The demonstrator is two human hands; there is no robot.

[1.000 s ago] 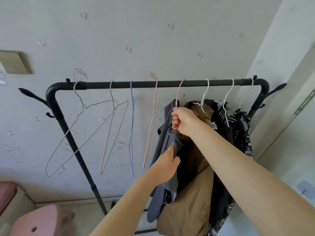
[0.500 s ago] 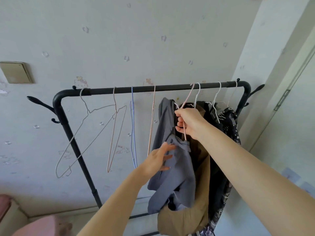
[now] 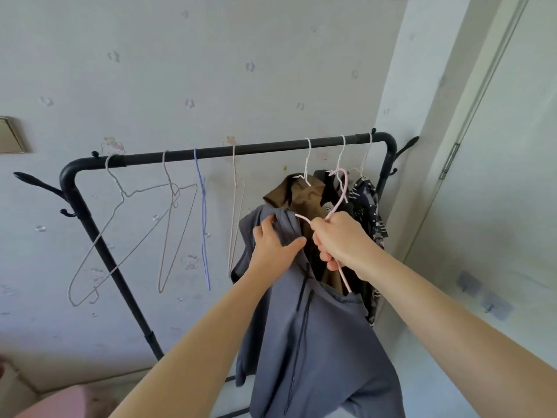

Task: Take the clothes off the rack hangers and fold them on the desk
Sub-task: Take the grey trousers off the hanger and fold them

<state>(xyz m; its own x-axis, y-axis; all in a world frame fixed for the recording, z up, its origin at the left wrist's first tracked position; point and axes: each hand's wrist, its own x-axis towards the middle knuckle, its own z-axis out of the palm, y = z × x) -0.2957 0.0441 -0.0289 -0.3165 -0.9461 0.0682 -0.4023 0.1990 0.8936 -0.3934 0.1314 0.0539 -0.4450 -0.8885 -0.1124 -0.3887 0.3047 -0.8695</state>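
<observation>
While a beige wall plate (image 3: 10,135) sits at the far left edge, the black rack (image 3: 211,152) spans the middle of the view against a pale wall, its side pegs jutting out at both ends. Four bare wire hangers hang from its bar on the left half: a white hanger (image 3: 120,218), a tan hanger (image 3: 173,221), a blue hanger (image 3: 202,218) seen edge-on, and a pale pink hanger (image 3: 233,212), also edge-on. Low in the left corner shows a pink object (image 3: 69,402), partly cut off by the frame.

Right of centre, the left hand (image 3: 275,241) grips the upper fold of a grey garment (image 3: 316,342), fingers curled into the cloth and thumb spread across it. That garment hangs down between the two forearms, off the rack bar, with a dark drawstring running down its front. Just beside it, the right hand (image 3: 340,239) is closed round a pink hanger (image 3: 339,188), whose hook is below the bar and whose lower wire pokes out beneath the fist toward the garment's opening.

Behind both hands, a brown garment (image 3: 301,194), a black garment (image 3: 327,184) and a dark patterned garment (image 3: 367,206) crowd the right end of the bar on white hangers, close against the held one. Further right stands a door frame with a hinge (image 3: 449,161), and two adhesive hooks (image 3: 482,294) stick to the wall.
</observation>
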